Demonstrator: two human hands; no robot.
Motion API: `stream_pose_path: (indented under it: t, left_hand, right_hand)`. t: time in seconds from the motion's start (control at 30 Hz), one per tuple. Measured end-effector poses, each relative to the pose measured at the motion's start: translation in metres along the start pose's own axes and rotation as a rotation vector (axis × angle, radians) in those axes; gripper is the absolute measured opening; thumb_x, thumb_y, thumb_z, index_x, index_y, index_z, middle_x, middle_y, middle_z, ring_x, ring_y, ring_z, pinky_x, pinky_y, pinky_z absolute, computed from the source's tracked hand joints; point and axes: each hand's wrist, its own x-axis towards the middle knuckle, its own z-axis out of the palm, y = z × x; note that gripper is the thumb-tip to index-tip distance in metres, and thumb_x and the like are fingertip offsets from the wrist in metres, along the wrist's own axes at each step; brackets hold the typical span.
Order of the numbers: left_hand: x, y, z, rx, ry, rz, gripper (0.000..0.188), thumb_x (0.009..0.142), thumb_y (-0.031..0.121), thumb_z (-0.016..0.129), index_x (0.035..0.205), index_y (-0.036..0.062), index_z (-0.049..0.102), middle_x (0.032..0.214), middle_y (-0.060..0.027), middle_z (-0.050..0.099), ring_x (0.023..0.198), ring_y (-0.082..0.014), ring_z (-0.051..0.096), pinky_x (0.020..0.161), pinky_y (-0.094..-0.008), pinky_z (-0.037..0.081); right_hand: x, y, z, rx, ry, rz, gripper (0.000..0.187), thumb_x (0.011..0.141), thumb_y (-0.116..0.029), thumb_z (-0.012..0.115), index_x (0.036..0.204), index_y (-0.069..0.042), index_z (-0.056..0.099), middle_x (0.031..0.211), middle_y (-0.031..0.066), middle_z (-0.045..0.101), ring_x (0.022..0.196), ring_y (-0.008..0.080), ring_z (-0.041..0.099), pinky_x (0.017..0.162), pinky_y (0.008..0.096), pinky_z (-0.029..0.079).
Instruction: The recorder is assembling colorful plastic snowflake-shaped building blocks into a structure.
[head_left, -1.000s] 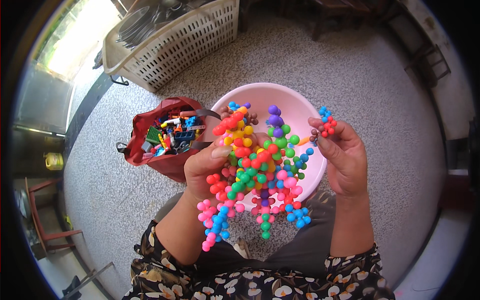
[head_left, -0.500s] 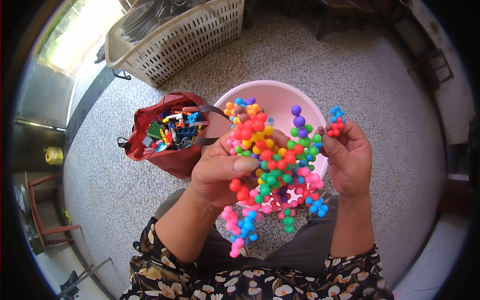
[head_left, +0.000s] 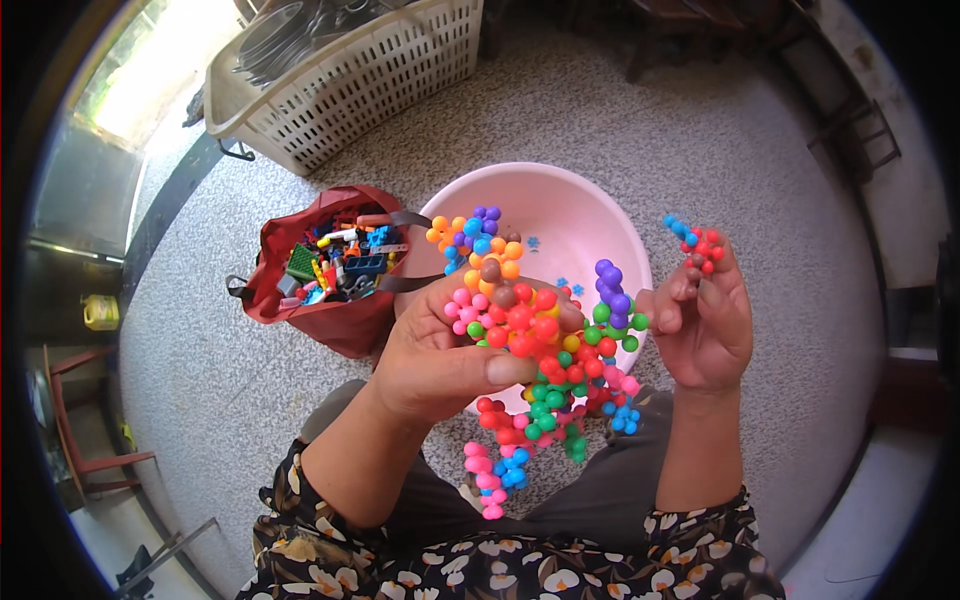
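My left hand grips a large tangle of linked ball-shaped building pieces in red, green, pink, orange, blue and purple. Its thumb presses on the near side; the other fingers are mostly hidden behind. Raised to the right, my right hand holds a small cluster of red, brown and blue pieces among its fingers. One fingertip of that hand is close to the green and purple branch of the tangle; whether they touch I cannot tell. Below both hands stands a pink basin with a few small blue pieces in it.
A red fabric bag full of mixed toy bricks stands left of the basin, its dark strap reaching the rim. Farther back is a white slatted plastic basket with dark items. A wooden chair stands at far left.
The tangle has turned and tilted in my left hand, its orange and blue branch now farther left. My right hand has shifted slightly, and the small cluster sits higher among its fingers.
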Motion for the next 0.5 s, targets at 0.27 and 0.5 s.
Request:
stream_pose_path:
  t: [0.27, 0.5]
  left_hand:
    - [0.005, 0.011, 0.006, -0.275, 0.088, -0.207, 0.043, 0.074, 0.007, 0.063, 0.113, -0.0047, 0.05, 0.111, -0.0144, 0.055, 0.102, -0.0241, 0.056, 0.09, -0.0361, 0.045]
    - [0.007, 0.008, 0.017, -0.052, 0.311, -0.207, 0.061, 0.066, 0.024, 0.073, 0.114, -0.0022, 0.045, 0.101, -0.0161, 0.058, 0.09, -0.0273, 0.061, 0.08, -0.04, 0.052]
  right_hand:
    - [0.002, -0.004, 0.002, 0.142, -0.097, 0.026, 0.049, 0.086, -0.01, 0.052, 0.131, -0.008, 0.033, 0.09, 0.0067, 0.061, 0.071, 0.0152, 0.061, 0.058, 0.0298, 0.045]
    - [0.006, 0.002, 0.003, 0.182, -0.071, 0.041, 0.035, 0.085, -0.015, 0.055, 0.115, -0.008, 0.04, 0.079, 0.0106, 0.059, 0.054, 0.0153, 0.056, 0.043, 0.0223, 0.042]
